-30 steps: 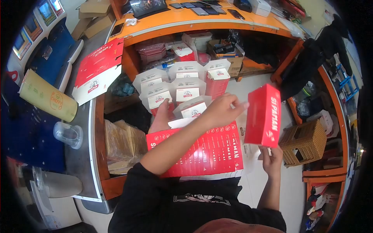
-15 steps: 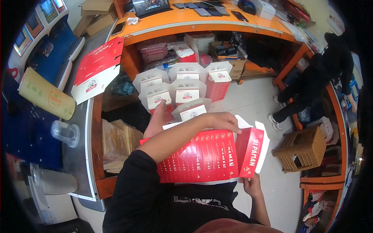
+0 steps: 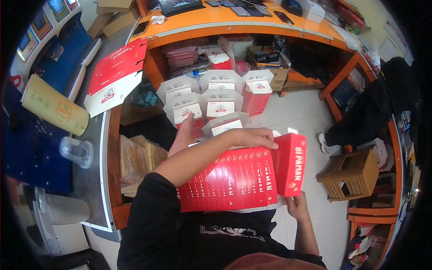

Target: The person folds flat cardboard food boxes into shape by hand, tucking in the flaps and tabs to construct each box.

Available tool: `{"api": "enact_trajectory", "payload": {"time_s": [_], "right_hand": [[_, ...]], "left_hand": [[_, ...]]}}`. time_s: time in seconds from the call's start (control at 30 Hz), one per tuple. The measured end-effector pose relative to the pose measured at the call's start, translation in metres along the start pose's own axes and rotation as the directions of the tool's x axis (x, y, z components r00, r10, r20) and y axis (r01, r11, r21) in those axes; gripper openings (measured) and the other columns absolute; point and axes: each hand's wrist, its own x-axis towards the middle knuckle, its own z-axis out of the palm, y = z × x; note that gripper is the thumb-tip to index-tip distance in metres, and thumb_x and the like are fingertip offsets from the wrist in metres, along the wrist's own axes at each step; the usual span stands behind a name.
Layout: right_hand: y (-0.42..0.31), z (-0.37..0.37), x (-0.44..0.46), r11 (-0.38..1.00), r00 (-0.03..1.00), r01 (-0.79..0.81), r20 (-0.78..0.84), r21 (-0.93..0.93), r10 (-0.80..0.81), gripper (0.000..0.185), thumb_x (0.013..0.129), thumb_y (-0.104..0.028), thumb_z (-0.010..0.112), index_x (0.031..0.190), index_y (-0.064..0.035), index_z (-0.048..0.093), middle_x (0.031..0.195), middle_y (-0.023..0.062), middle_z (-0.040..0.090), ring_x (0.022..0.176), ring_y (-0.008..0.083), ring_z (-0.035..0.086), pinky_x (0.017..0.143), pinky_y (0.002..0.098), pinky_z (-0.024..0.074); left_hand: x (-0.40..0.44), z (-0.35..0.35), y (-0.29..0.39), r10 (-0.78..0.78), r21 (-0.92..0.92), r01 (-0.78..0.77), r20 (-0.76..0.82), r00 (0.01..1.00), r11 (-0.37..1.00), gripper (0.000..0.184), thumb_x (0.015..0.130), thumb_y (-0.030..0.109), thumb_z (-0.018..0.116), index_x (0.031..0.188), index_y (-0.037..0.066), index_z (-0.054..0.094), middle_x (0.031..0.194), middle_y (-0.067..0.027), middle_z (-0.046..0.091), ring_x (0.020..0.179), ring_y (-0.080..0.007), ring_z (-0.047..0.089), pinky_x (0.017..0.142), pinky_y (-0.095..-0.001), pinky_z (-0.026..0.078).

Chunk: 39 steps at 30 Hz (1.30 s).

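Note:
A red carton [image 3: 290,166] lettered "SI PAMAN" stands folded into box shape at the right of my lap. My left hand [image 3: 258,138] reaches across and closes on its upper left edge. From below, my right hand [image 3: 297,205] grips the carton's lower end, with the fingers partly hidden. Under my left forearm, a row of overlapping flat red cartons [image 3: 229,184] lies across my lap. Ahead on the floor are several formed red-and-white boxes [image 3: 220,109] with raised lids, beside my bare foot [image 3: 182,137].
An orange desk [image 3: 202,31] holds phones and a laptop. On the grey side table [image 3: 101,148] are flat carton sheets [image 3: 114,72], a yellow cup [image 3: 56,108] and a clear plastic cup [image 3: 76,152]. A wicker stool [image 3: 348,175] and a person in black [image 3: 373,108] are at right.
The carton in my hands has turned and squared up, its white flaps now mostly out of sight. My right hand has shifted slightly right. The person in black has moved right.

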Motion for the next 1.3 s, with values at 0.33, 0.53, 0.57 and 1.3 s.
{"api": "enact_trajectory", "payload": {"time_s": [0.33,0.53,0.57,1.3], "right_hand": [[0.006,-0.009,-0.021,0.987,0.947,-0.136,0.281,-0.089,0.155,0.018,0.095,0.002,0.062,0.111,-0.0027,0.069,0.096,0.0117,0.075,0.088,0.0202,0.071,0.077,0.0357,0.0548],[-0.004,-0.037,0.000,0.871,0.795,-0.465,0.508,0.160,0.331,0.045,0.093,0.004,0.065,0.136,-0.0035,0.056,0.131,0.0097,0.064,0.119,0.0170,0.060,0.101,0.0365,0.0506],[-0.008,-0.036,0.013,0.846,0.837,-0.472,0.428,0.249,0.341,0.053,0.092,0.004,0.067,0.141,-0.0039,0.050,0.135,0.0099,0.061,0.122,0.0173,0.058,0.104,0.0368,0.0484],[0.009,0.001,0.129,0.744,0.860,-0.509,0.287,0.434,0.421,0.032,0.093,-0.016,0.069,0.120,0.0001,0.063,0.110,0.0045,0.070,0.097,0.0101,0.065,0.083,0.0285,0.0538]], "left_hand": [[-0.012,0.009,0.000,0.008,-0.006,-0.007,0.131,0.991,1.000,0.066,0.090,0.044,0.077,0.137,0.002,0.058,0.125,-0.0154,0.060,0.119,-0.0221,0.057,0.100,-0.0327,0.046],[-0.005,0.010,-0.006,0.012,-0.022,-0.009,0.141,0.990,1.000,0.060,0.090,0.041,0.077,0.131,0.001,0.062,0.122,-0.0120,0.062,0.117,-0.0196,0.058,0.098,-0.0318,0.047],[-0.006,0.010,-0.003,0.003,-0.032,0.001,0.141,0.990,0.999,0.060,0.089,0.041,0.077,0.131,0.001,0.062,0.121,-0.0113,0.063,0.116,-0.0189,0.058,0.097,-0.0315,0.047],[0.012,0.009,-0.015,0.020,-0.009,-0.019,0.124,0.992,1.000,0.029,0.089,0.029,0.079,0.099,0.004,0.066,0.094,-0.0063,0.071,0.086,-0.0116,0.065,0.075,-0.0263,0.049]]}}
